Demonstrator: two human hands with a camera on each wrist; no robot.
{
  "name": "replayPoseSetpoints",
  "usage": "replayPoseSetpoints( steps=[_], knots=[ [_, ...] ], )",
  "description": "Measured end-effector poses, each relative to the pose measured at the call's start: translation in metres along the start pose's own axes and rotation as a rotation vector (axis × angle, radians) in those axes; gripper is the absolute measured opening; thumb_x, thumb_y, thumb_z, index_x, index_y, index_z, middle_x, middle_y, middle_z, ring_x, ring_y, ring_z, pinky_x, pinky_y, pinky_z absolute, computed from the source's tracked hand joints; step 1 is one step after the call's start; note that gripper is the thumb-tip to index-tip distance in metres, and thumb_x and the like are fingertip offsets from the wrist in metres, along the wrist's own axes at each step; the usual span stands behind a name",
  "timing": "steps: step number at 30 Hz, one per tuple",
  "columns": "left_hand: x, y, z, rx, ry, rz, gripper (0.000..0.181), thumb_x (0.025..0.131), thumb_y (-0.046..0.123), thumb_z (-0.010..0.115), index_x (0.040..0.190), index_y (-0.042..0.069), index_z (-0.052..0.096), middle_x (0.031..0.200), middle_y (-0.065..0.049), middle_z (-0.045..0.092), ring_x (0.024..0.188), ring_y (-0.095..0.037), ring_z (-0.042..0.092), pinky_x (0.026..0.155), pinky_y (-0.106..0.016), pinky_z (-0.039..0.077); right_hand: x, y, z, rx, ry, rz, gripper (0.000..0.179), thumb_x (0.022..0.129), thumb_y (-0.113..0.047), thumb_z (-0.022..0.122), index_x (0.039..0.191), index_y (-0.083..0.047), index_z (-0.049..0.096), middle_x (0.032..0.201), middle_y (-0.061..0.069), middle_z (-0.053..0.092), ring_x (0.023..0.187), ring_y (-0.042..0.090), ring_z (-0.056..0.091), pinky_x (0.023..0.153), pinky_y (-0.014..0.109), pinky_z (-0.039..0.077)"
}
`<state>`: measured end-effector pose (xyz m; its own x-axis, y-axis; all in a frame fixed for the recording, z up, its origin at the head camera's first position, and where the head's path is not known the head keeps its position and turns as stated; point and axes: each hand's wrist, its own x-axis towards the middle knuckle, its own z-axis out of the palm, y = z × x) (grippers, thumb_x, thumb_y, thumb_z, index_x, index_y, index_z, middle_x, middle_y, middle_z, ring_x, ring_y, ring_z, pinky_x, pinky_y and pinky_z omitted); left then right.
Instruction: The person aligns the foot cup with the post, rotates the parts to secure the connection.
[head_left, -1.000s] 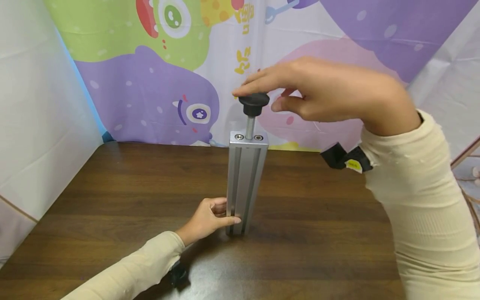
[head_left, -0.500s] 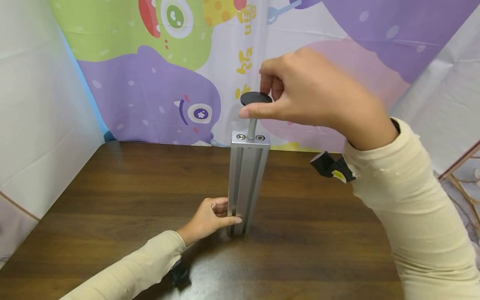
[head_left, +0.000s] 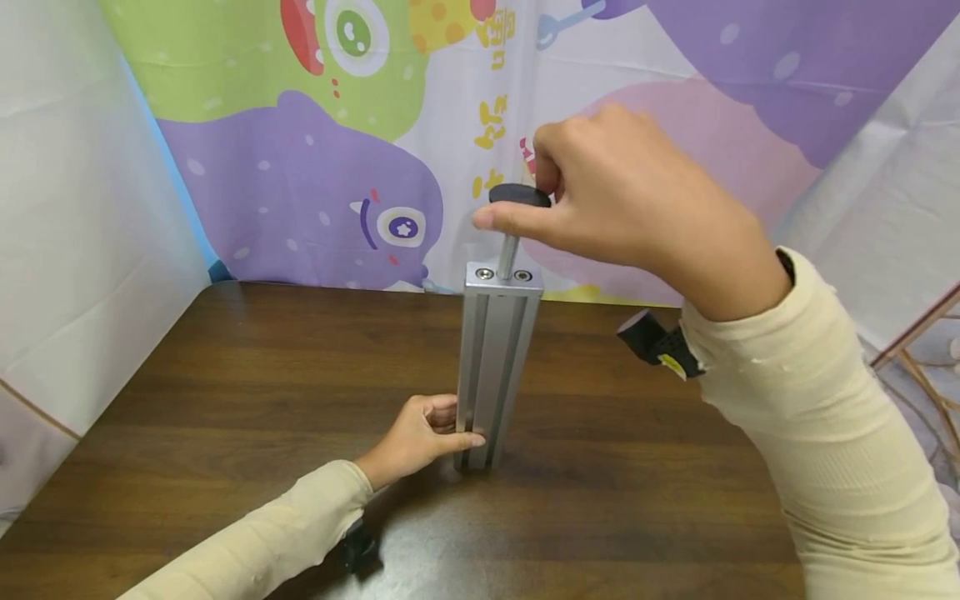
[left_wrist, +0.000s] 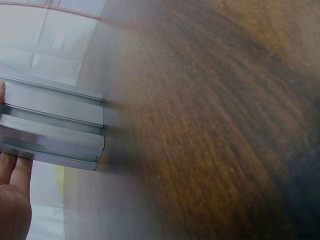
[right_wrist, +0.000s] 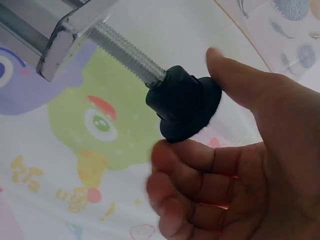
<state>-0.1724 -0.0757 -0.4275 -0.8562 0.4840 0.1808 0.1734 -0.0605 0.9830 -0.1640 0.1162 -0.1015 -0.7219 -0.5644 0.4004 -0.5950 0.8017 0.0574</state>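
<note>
Right hand (head_left: 630, 187) turned, fingers (right_wrist: 170, 157) pinching black knob (right_wrist: 175, 97), left hand (head_left: 411, 437) gripping upright metal bar (head_left: 499, 358)

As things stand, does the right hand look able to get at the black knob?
Probably yes: the right hand has its thumb and fingers at opposite sides of the black knob, with nothing seen blocking them.

1. Left of the right hand (head_left: 622, 183), yellow lettering (right_wrist: 25, 175) on the printed backdrop (right_wrist: 30, 135): Chinese characters that, in the right wrist view, appear to read "饭噜", followed by an exclamation mark.
2. Just beyond that hand's thumb, in the head view: one more yellow character (head_left: 489, 184) on the backdrop, illegible.
3. Below the hand, on a black wrist mount (head_left: 641, 335): a yellow label (head_left: 672, 365), its print too small to read.
</note>
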Motion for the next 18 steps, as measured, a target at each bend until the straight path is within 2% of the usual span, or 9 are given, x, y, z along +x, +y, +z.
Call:
replayPoseSetpoints(
  steps=[3,6,7,9,11,13,14,18],
  knots=[
    [0.000,-0.001,0.000,-0.006,-0.003,0.001,0.043,0.079,0.000,0.076,0.116,-0.013,0.060,0.101,-0.026,0.068,0.090,-0.018,0.070,0.080,-0.029,0.057,-0.001,0.008,-0.003,0.034,-0.067,-0.033,0.058,0.083,-0.067,0.059,0.087,-0.009,0.064,0.075,0.001,0.062,0.067,0.016,0.055,0.063,0.030,0.045],
    [0.000,-0.002,-0.001,-0.011,-0.006,0.004,0.043,0.079,0.001,0.076,0.117,-0.013,0.059,0.101,-0.026,0.068,0.090,-0.019,0.070,0.080,-0.030,0.057,-0.001,0.019,-0.008,0.088,-0.149,-0.174,0.049,0.090,-0.052,0.061,0.121,-0.014,0.062,0.107,-0.003,0.066,0.087,0.011,0.061,0.077,0.029,0.050],
    [0.000,-0.003,-0.001,-0.011,-0.005,0.005,0.044,0.079,0.001,0.077,0.117,-0.013,0.060,0.101,-0.026,0.069,0.090,-0.019,0.071,0.080,-0.030,0.057,0.000,0.022,-0.010,0.105,-0.174,-0.238,0.047,0.092,-0.042,0.062,0.131,-0.017,0.057,0.120,-0.004,0.063,0.097,0.009,0.061,0.081,0.028,0.051],
    [0.000,-0.003,-0.001,-0.010,-0.001,0.002,0.044,0.079,0.001,0.077,0.117,-0.012,0.060,0.101,-0.025,0.069,0.090,-0.018,0.071,0.079,-0.030,0.057,0.002,0.029,-0.011,0.124,-0.211,-0.353,0.048,0.095,-0.021,0.062,0.140,-0.025,0.049,0.138,-0.008,0.053,0.106,0.006,0.058,0.077,0.025,0.050],
    [0.000,-0.004,-0.002,-0.011,0.000,0.005,0.044,0.079,0.002,0.077,0.117,-0.013,0.060,0.101,-0.025,0.069,0.090,-0.018,0.071,0.080,-0.030,0.057,0.003,0.034,-0.011,0.134,-0.239,-0.430,0.057,0.094,-0.003,0.057,0.142,-0.031,0.045,0.148,-0.012,0.040,0.106,0.003,0.057,0.072,0.021,0.049],
    [0.000,-0.004,-0.002,-0.013,-0.002,0.003,0.045,0.079,0.002,0.077,0.117,-0.012,0.060,0.101,-0.025,0.069,0.090,-0.018,0.070,0.080,-0.030,0.057,0.005,0.037,-0.011,0.143,-0.256,-0.467,0.067,0.090,0.010,0.050,0.141,-0.033,0.046,0.151,-0.012,0.035,0.114,0.004,0.053,0.072,0.021,0.045],
    [0.000,-0.004,-0.002,-0.016,-0.003,0.003,0.045,0.079,0.002,0.077,0.118,-0.012,0.059,0.102,-0.025,0.069,0.091,-0.018,0.070,0.080,-0.030,0.057,0.006,0.039,-0.010,0.147,-0.262,-0.479,0.070,0.088,0.013,0.048,0.140,-0.032,0.047,0.149,-0.013,0.038,0.112,0.002,0.054,0.072,0.022,0.045],
    [0.000,-0.003,-0.001,-0.023,-0.008,0.001,0.046,0.079,0.002,0.077,0.118,-0.013,0.059,0.102,-0.026,0.068,0.091,-0.019,0.070,0.080,-0.030,0.057,0.011,0.044,-0.005,0.180,-0.270,-0.497,0.072,0.083,0.019,0.049,0.136,-0.029,0.054,0.130,-0.018,0.055,0.109,0.000,0.053,0.079,0.022,0.043]
  ],
)
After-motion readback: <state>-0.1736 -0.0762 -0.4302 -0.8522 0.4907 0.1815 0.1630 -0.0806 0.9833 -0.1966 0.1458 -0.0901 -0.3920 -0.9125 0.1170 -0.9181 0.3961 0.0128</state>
